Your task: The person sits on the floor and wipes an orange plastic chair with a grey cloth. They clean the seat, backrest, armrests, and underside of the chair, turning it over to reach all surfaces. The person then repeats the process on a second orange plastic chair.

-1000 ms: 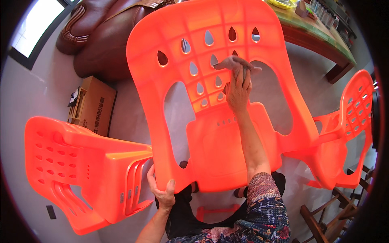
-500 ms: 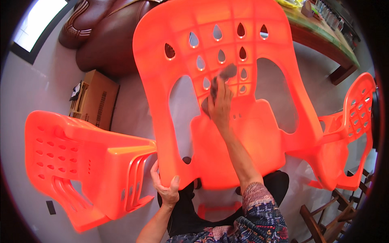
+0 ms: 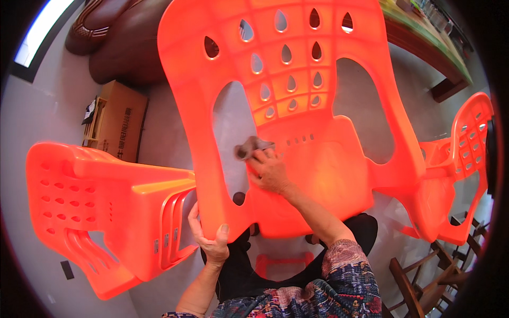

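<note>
A large orange plastic chair (image 3: 313, 180) stands in front of me, its backrest pierced with drop-shaped holes. My left hand (image 3: 211, 238) grips the end of its left armrest, thumb on top and fingers wrapped around the outer side. Over the left edge of the seat, my right hand (image 3: 271, 172) presses a crumpled grey-brown cloth (image 3: 252, 147) with its fingers. Part of the cloth sticks out past the seat edge above the armrest opening.
To the left lies a nested stack of orange chairs (image 3: 106, 212) on its side. Another orange chair (image 3: 456, 169) stands at the right, near dark wooden furniture legs (image 3: 424, 289). Farther back are a cardboard box (image 3: 123, 122), a brown leather sofa (image 3: 124, 47) and a green-topped table (image 3: 424, 45).
My right hand has moved the cloth from the lower backrest down and left to the seat's left edge. My left hand keeps its hold on the armrest.
</note>
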The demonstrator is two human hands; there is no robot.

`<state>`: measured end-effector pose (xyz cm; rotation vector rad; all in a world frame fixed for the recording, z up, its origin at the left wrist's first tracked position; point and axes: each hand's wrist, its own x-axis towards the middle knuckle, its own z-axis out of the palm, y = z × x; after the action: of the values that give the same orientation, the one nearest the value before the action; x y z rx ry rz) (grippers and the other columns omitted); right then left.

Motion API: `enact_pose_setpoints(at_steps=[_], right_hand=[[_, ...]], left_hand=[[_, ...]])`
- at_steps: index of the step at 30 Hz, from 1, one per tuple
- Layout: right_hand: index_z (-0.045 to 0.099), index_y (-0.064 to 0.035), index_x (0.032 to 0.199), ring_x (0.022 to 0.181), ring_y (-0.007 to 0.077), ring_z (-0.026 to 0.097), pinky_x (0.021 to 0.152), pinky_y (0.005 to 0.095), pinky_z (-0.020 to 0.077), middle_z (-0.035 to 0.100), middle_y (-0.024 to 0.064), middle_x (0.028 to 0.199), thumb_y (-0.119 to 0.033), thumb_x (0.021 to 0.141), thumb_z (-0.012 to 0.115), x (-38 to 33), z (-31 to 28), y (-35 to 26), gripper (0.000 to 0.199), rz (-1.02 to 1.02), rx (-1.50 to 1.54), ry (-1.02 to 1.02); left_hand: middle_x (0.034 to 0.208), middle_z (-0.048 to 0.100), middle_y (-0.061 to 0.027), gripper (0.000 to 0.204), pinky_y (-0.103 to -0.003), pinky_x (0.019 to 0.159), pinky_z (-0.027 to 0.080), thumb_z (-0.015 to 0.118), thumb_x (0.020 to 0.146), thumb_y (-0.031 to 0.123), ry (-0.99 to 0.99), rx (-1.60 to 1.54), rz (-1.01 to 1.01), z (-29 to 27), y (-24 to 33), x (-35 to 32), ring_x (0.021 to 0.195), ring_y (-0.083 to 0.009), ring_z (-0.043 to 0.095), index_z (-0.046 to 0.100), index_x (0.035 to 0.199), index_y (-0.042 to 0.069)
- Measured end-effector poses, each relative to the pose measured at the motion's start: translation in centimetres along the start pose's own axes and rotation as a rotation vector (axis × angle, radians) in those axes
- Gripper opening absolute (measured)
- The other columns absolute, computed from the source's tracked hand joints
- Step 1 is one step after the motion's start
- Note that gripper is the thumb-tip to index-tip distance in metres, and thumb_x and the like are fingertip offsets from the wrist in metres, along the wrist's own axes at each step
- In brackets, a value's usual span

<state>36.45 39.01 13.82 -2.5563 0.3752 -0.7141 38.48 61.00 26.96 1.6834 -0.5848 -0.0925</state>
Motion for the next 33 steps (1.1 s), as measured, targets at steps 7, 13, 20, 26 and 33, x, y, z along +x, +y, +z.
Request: enact_pose_setpoints(at_steps=[7,13,20,26,33], right_hand=[[0.050,-0.0111,0.129,0.117,0.0250,0.045,0.084,0.0496,0.0350,0.046,0.0081,0.130,-0.026,0.081,0.059,0.1,-0.1,7.6,0.051,0.282,-0.637,0.234],[0.047,-0.0104,0.130,0.125,0.0283,0.039,0.088,0.0490,0.0345,0.041,0.0092,0.140,-0.024,0.083,0.055,0.1,-4.7,12.5,0.050,0.615,-0.803,0.543],[0.051,-0.0163,0.128,0.134,0.0224,0.034,0.095,0.0485,0.0329,0.043,-0.0004,0.140,-0.021,0.086,0.052,-1.1,0.8,7.2,0.042,0.239,-0.517,0.108],[0.055,-0.0218,0.122,0.128,0.0233,0.039,0.094,0.0467,0.0346,0.047,-0.0034,0.134,-0.018,0.083,0.055,-4.9,1.1,-3.5,0.039,0.037,-0.157,0.030],[0.058,-0.0147,0.116,0.119,0.0242,0.044,0.089,0.0415,0.0360,0.051,0.0032,0.120,-0.018,0.079,0.056,-12.8,-2.8,-9.6,0.037,-0.047,-0.208,0.008]], left_hand=[[0.120,0.049,-0.0134,0.068,-0.034,0.093,0.042,0.065,0.071,0.022,-0.035,-0.024,-0.023,-0.3,-0.2,0.1,0.107,-0.0212,0.052,0.040,0.128,-0.005],[0.119,0.050,-0.0140,0.068,-0.033,0.092,0.043,0.065,0.073,0.020,-0.039,-0.041,-0.044,0.3,0.6,0.1,0.105,-0.0203,0.053,0.037,0.129,-0.006],[0.118,0.050,-0.0148,0.063,-0.032,0.089,0.045,0.063,0.076,0.012,-0.076,-0.015,0.052,0.3,0.7,0.4,0.103,-0.0197,0.054,0.036,0.129,-0.007],[0.110,0.052,-0.0142,0.056,-0.031,0.084,0.047,0.063,0.077,0.007,-0.060,-0.024,0.058,0.3,1.0,0.2,0.099,-0.0186,0.055,0.038,0.126,-0.007],[0.106,0.055,-0.0140,0.050,-0.031,0.084,0.046,0.064,0.079,0.010,-0.009,-0.006,0.124,0.3,-0.4,0.2,0.095,-0.0192,0.055,0.043,0.121,-0.008]])
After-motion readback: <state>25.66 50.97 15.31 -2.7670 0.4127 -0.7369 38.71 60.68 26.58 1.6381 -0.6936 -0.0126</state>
